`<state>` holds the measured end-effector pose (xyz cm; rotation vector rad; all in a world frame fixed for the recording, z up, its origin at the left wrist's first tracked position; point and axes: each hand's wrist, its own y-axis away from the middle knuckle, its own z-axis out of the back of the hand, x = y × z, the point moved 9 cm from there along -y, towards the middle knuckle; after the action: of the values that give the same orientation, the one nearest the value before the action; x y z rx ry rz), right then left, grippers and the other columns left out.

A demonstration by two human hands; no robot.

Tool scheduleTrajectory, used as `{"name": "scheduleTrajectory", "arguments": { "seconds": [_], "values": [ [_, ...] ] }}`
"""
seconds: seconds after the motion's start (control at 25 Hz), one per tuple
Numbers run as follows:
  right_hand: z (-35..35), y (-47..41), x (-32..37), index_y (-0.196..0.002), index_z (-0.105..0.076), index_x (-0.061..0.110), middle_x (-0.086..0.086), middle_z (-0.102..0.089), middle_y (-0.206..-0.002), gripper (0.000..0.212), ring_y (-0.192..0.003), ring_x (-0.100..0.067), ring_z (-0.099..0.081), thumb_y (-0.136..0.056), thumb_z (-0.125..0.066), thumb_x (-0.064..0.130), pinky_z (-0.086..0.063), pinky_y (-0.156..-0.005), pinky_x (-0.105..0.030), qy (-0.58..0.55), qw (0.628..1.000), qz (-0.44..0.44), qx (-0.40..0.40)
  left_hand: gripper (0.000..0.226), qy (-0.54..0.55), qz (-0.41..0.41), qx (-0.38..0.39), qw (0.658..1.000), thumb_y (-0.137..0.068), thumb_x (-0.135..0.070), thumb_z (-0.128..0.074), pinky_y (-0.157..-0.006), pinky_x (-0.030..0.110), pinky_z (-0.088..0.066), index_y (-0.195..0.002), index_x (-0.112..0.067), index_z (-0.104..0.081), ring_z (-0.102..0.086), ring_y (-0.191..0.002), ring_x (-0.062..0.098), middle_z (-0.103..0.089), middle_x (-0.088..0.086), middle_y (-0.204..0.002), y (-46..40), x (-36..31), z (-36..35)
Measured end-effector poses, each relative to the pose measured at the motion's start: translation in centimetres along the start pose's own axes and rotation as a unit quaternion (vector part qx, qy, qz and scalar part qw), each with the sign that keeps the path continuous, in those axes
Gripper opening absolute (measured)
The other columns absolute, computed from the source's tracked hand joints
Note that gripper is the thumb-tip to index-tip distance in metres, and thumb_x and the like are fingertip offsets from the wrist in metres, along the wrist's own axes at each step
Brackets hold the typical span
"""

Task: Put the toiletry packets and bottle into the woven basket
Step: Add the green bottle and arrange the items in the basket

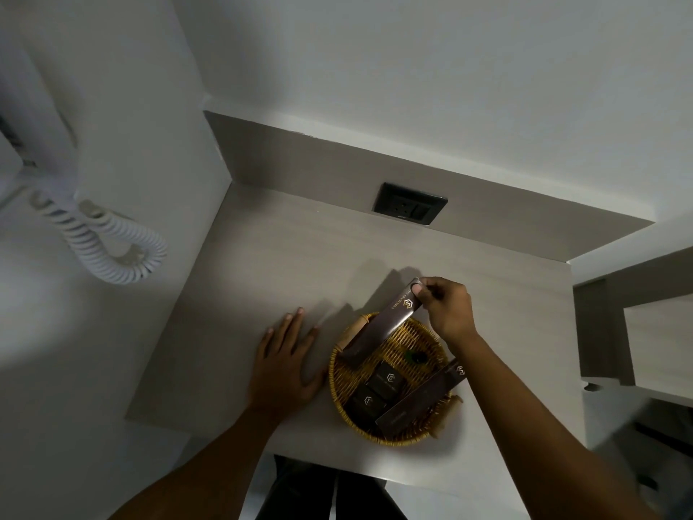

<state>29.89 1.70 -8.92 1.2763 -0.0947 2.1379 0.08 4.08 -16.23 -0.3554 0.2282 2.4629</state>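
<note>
A round woven basket (416, 332) stands on the pale wooden counter (270, 272). My right hand (448, 305) pinches the top end of a long dark brown packet (382, 324), whose lower end rests inside the basket at its left rim. Another long dark packet (423, 401) leans across the basket's right side. Two small dark square packets (382, 379) (365, 403) lie on the basket floor. A small dark bottle with a green part (414, 357) lies near the back. My left hand (285, 362) lies flat on the counter, fingers spread, just left of the basket.
A black wall socket (408, 208) sits in the grey backsplash behind the basket. A white coiled phone cord (108, 245) hangs on the left wall. A second shelf (660, 343) lies to the right. The counter's front edge runs just below the basket.
</note>
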Motion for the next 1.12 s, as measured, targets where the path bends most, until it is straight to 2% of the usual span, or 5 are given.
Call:
{"name": "scheduleTrajectory", "arguments": {
  "seconds": [0.24, 0.52, 0.76, 1.0, 1.12],
  "values": [
    [-2.3, 0.6, 0.7, -0.098, -0.073, 0.009, -0.005, -0.074, -0.09, 0.014, -0.081, -0.015, -0.068, -0.091, -0.063, 0.015, -0.049, -0.068, -0.014, 0.036, 0.997, 0.039, 0.049, 0.079, 0.003, -0.004, -0.01, 1.0, -0.085, -0.066, -0.047, -0.118, 0.048, -0.019, -0.151, -0.025, -0.039, -0.019, -0.152, 0.027, -0.023, 0.01, -0.165, 0.0, 0.1, 0.0],
    [-2.5, 1.4, 0.7, -0.125, -0.06, 0.013, -0.007, -0.065, -0.125, 0.045, -0.113, -0.025, -0.056, -0.091, -0.059, 0.043, -0.048, -0.093, -0.046, 0.145, 0.986, 0.069, 0.046, 0.079, 0.004, -0.007, -0.013, 1.0, -0.085, -0.068, -0.047, -0.118, 0.049, -0.021, -0.152, -0.027, -0.036, -0.019, -0.152, 0.027, -0.022, 0.009, -0.165, 0.0, 0.1, -0.2],
    [7.3, 9.7, 0.0, -0.124, -0.052, 0.028, 0.008, -0.054, -0.123, 0.04, -0.111, -0.016, -0.049, -0.093, -0.048, 0.052, -0.045, -0.086, -0.038, 0.051, 0.969, 0.058, -0.234, 0.083, 0.011, 0.007, 0.015, 1.0, -0.083, -0.068, -0.046, -0.119, 0.051, -0.019, -0.155, -0.028, -0.03, -0.012, -0.154, 0.026, -0.015, 0.007, -0.167, 0.2, 0.0, 0.0],
    [3.1, 21.2, -10.5, -0.111, -0.054, 0.019, -0.009, -0.058, -0.116, 0.032, -0.096, -0.025, -0.058, -0.088, -0.062, 0.039, -0.051, -0.078, -0.038, -0.097, 0.948, -0.218, -0.211, 0.062, 0.212, 0.086, -0.073, 0.971, -0.092, -0.057, -0.032, -0.107, 0.043, -0.027, -0.133, -0.021, -0.061, -0.048, -0.133, 0.028, -0.059, 0.004, -0.141, -1.2, -1.1, 4.0],
    [1.6, 21.5, -10.9, -0.097, -0.063, 0.013, -0.01, -0.068, -0.102, 0.017, -0.087, -0.024, -0.062, -0.09, -0.064, 0.028, -0.053, -0.079, -0.038, -0.119, 0.95, -0.236, -0.165, 0.052, 0.203, 0.071, -0.041, 0.976, -0.09, -0.06, -0.043, -0.094, 0.031, -0.022, -0.117, -0.024, -0.07, -0.056, -0.116, 0.024, -0.07, 0.0, -0.119, -2.5, -3.6, 4.8]
  ]
}}
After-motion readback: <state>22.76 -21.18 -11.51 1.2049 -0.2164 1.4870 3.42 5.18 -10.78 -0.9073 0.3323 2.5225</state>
